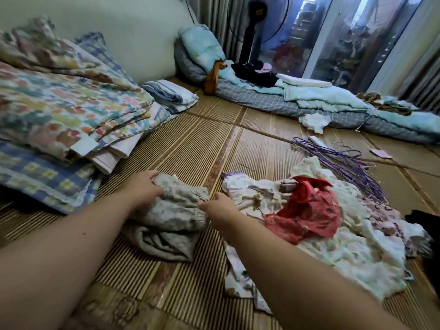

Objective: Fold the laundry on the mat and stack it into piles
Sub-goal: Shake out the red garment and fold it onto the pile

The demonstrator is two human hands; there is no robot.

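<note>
A grey patterned garment [171, 217] lies bunched on the bamboo mat [195, 144], partly folded over itself. My left hand [142, 186] grips its far left edge. My right hand [221, 206] pinches its right edge at the gathered hem. To the right lies a loose heap of laundry [345, 246]: pale printed pieces, with a red garment [307, 210] on top and a cloth with purple marks [378, 210] beside it.
Folded colourful quilts and pillows [59, 110] are stacked at the left. A bundle of purple hangers [338, 158] lies beyond the heap. Blue-grey bedding [309, 101] runs along the back, with a standing fan [252, 32] and glass doors behind. A dark object [426, 220] sits at the right edge.
</note>
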